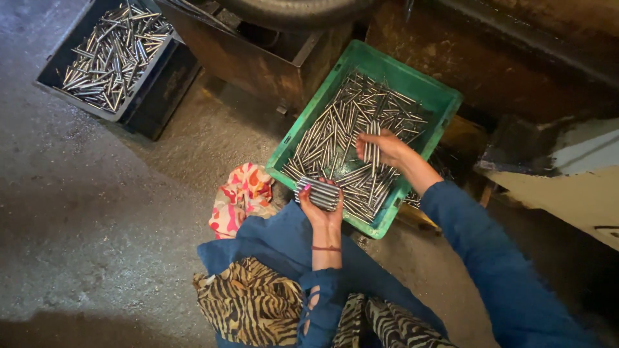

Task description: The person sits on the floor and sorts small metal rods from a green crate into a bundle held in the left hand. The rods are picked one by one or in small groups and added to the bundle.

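Note:
A green plastic crate (pixel 438 96) sits tilted on the floor in front of me, filled with many shiny metal pins (pixel 335 129). My left hand (pixel 322 209) holds a tight bundle of pins (pixel 317 192) at the crate's near edge. Over the middle of the crate, my right hand (pixel 385 149) grips a few pins (pixel 371 143) held upright between the fingers. Both arms wear blue sleeves.
A dark crate (pixel 164 80) with more metal pins (pixel 116 51) stands at the top left. A rusty metal box (pixel 258 61) is behind the green crate. A pale slab (pixel 567 180) lies at the right. A floral cloth (pixel 242 196) rests beside my knee on the concrete floor (pixel 97 212).

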